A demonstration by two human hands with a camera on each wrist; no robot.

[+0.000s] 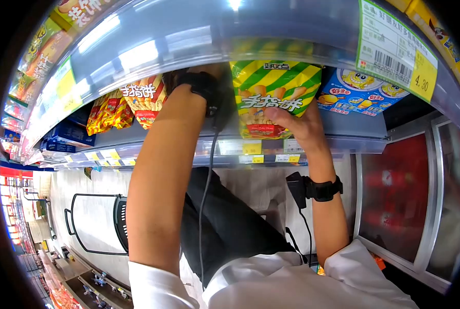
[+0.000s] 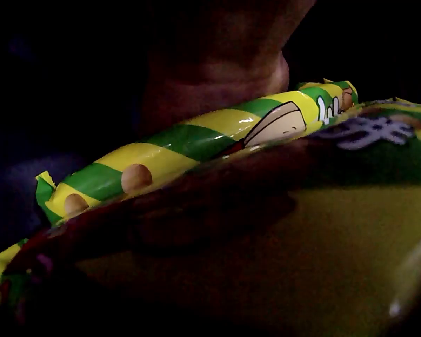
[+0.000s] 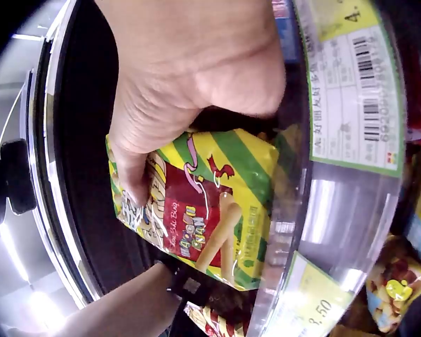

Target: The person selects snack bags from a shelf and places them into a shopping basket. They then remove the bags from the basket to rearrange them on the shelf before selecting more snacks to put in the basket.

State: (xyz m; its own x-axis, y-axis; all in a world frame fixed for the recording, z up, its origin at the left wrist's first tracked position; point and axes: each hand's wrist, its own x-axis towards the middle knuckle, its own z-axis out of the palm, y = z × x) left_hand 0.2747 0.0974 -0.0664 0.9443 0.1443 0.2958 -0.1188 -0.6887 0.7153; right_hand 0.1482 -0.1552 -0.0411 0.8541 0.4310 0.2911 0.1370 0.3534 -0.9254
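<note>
My right hand (image 1: 308, 126) grips a green-and-yellow striped bag of finger biscuits (image 1: 263, 110) near its lower right side, thumb across the front and fingers hidden behind. In the right wrist view, the thumb of the right hand (image 3: 189, 91) lies over the bag's printed face. My left arm reaches deep under the upper shelf, beside that bag. In the left wrist view, part of the left hand (image 2: 217, 84) shows in the dark just beyond a green-and-yellow striped bag (image 2: 175, 149); its fingers are hidden. Another similar bag (image 2: 379, 217) fills the near side of that view.
Red-and-yellow biscuit bags (image 1: 142, 100) stand left of my left arm, and a blue snack box (image 1: 359, 92) sits at the right. The upper shelf's front edge (image 1: 271, 23) with price tags overhangs both hands. A black-framed basket (image 1: 98, 224) is on the floor, lower left.
</note>
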